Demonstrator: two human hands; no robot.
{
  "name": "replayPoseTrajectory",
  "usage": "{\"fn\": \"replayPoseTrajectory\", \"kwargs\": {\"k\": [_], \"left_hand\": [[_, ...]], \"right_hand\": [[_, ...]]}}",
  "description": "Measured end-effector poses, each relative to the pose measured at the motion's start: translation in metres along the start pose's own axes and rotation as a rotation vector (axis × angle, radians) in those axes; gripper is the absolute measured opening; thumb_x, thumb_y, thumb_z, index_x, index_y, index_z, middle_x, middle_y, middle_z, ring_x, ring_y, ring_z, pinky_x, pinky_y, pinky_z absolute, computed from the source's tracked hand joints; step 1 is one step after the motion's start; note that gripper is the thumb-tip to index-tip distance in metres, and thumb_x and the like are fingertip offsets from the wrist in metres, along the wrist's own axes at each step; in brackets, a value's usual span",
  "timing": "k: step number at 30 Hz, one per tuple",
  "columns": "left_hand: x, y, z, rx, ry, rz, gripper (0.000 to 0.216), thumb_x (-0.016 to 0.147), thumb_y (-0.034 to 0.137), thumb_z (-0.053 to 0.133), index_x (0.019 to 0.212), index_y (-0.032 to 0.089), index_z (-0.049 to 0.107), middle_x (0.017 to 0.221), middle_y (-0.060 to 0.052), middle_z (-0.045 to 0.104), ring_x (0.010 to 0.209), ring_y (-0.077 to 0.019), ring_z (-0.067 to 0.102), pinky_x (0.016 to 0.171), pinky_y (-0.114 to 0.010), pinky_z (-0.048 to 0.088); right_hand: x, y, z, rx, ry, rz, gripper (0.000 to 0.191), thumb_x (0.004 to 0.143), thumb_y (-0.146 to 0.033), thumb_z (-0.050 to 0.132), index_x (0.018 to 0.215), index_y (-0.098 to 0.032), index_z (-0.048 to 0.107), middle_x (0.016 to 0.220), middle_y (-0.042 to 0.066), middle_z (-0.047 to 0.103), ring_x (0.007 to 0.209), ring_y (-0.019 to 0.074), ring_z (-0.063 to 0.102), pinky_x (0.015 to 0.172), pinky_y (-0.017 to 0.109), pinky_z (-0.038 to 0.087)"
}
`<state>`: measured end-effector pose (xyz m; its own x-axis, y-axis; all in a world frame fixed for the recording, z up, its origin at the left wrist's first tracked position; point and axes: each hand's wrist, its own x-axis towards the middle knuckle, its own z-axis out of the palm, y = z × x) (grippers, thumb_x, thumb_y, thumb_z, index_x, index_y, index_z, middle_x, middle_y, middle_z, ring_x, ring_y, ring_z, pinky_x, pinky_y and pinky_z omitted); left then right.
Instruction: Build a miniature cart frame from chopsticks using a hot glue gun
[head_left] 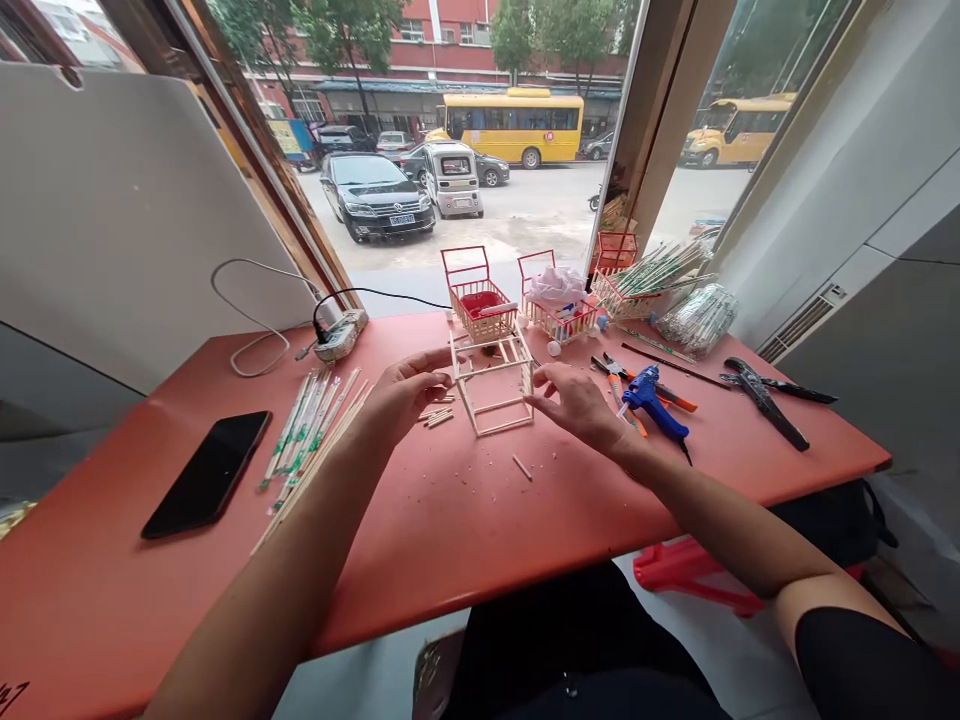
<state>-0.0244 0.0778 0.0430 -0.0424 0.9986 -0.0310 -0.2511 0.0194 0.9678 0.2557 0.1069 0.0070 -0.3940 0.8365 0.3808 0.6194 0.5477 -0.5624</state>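
Note:
A small open frame of pale wooden sticks (493, 385) stands on the red table (465, 520), shaped like a little cart. My left hand (403, 392) reaches in from the left, its fingers curled with the tips touching the frame's upper left corner. My right hand (577, 403) rests on the table at the frame's right side, its fingers pressed against the lower right edge. A few short cut stick pieces (437, 414) lie between my left hand and the frame.
Two finished red-and-wood mini carts (480, 300) (559, 300) stand behind the frame. A blue glue gun (651, 400), orange-handled pliers (626, 385) and black cutters (761, 395) lie right. Wrapped chopsticks (307, 435), a black phone (208, 472) and a power strip (341, 335) lie left.

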Motion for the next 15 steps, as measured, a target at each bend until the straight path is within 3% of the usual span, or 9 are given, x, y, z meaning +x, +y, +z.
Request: {"fn": "replayPoseTrajectory", "kwargs": {"k": [7,11,15], "left_hand": [[-0.018,0.002,0.008,0.163,-0.062,0.036,0.033,0.056,0.028,0.093,0.087,0.017,0.087,0.086,-0.007,0.079,0.070,-0.0129,0.062,0.061,-0.023,0.049],[-0.040,-0.003,0.025,0.255,-0.077,0.169,0.023,0.064,0.033,0.095,0.079,0.019,0.085,0.073,-0.005,0.075,0.068,-0.0153,0.063,0.063,-0.026,0.052],[-0.065,-0.017,0.048,0.258,-0.107,0.142,0.026,0.067,0.038,0.097,0.083,0.020,0.086,0.079,-0.008,0.081,0.073,-0.0220,0.072,0.067,-0.033,0.061]], "right_hand": [[0.011,-0.004,-0.005,0.008,0.008,-0.009,0.014,0.098,-0.024,0.073,0.086,-0.020,0.069,0.080,0.002,0.072,0.073,0.0163,0.062,0.072,0.028,0.042],[0.015,0.000,-0.012,0.059,0.014,-0.011,0.017,0.099,-0.025,0.070,0.083,-0.020,0.069,0.077,0.000,0.070,0.070,0.0153,0.058,0.072,0.027,0.043],[0.015,0.004,-0.011,0.118,-0.019,-0.023,0.019,0.101,-0.027,0.069,0.084,-0.019,0.071,0.078,-0.001,0.071,0.074,0.0151,0.060,0.074,0.026,0.043]]}}
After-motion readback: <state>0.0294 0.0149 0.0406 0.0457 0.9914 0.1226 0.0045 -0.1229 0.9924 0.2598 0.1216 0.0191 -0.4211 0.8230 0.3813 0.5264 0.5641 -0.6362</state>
